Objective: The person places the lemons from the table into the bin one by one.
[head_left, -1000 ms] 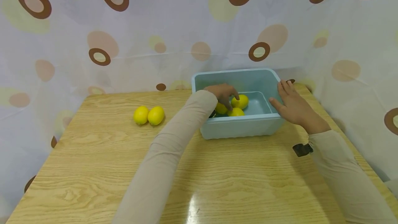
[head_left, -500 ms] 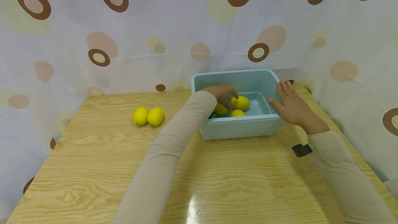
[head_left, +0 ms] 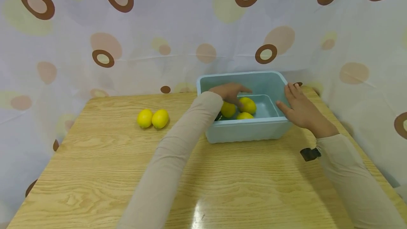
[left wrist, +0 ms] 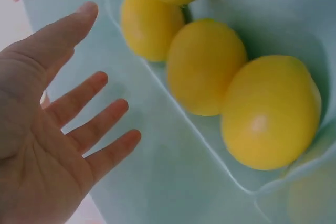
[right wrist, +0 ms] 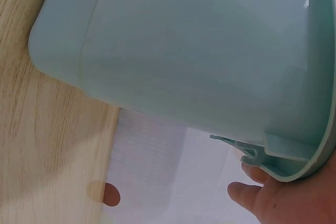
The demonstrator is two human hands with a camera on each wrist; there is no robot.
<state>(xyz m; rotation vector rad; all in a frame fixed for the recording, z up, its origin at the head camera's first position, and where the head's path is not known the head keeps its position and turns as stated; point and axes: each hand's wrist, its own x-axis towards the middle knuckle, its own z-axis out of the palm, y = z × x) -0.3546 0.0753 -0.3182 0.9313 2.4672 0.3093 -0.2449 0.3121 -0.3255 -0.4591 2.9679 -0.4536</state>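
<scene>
My left hand (head_left: 229, 92) is over the inside of a light blue plastic bin (head_left: 248, 130). Its fingers are spread and hold nothing; the left wrist view shows the palm and extended fingers beside a row of lemons (left wrist: 207, 66). Several yellow lemons lie against one another on the bin floor, including a nearer lemon (left wrist: 270, 111) at the end of the row. In the head view the hand and sleeve hide part of them. My right hand (head_left: 300, 110) rests on the bin's right rim with straight fingers, thumb apart from them. The right wrist view shows it by the rim's corner (right wrist: 294, 174).
Two more lemons, a left one (head_left: 145, 118) and a right one (head_left: 160, 118), sit side by side on the wooden table (head_left: 95, 165), left of the bin. A patterned cloth (head_left: 178, 20) hangs behind the table and along its sides.
My left hand has lifted slightly from the lemons and its fingers have straightened outward. The lemons under it have shifted a little. My right hand stays on the rim.
</scene>
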